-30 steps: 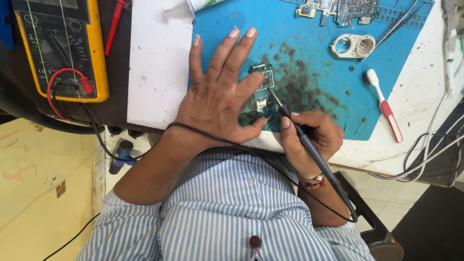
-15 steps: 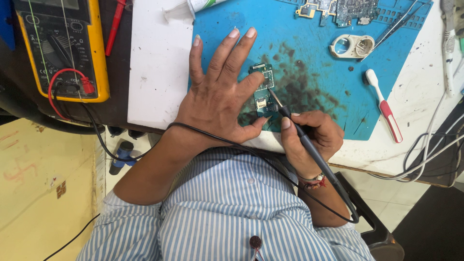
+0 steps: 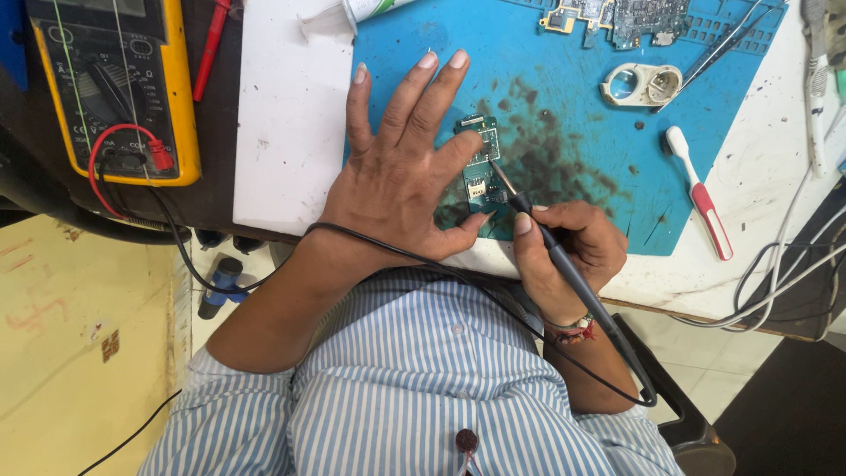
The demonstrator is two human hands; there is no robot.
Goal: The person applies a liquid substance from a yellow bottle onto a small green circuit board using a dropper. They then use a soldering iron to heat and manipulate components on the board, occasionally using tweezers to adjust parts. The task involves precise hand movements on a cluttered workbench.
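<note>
A small green circuit board (image 3: 478,176) lies on a stained blue work mat (image 3: 564,97). My left hand (image 3: 401,181) rests flat on the mat, fingers spread, with the index finger and thumb pinning the board. My right hand (image 3: 568,251) grips a black soldering iron (image 3: 564,264) like a pen, its metal tip touching the board's right edge. The iron's black cable (image 3: 397,251) loops across my left wrist and down over my striped shirt.
A yellow multimeter (image 3: 115,88) with red and black leads sits at far left. A white-and-red toothbrush (image 3: 701,194), a white oval part (image 3: 641,85), tweezers (image 3: 727,44), another circuit board (image 3: 617,16) and a tube (image 3: 352,11) lie around the mat. Cables (image 3: 784,282) hang at right.
</note>
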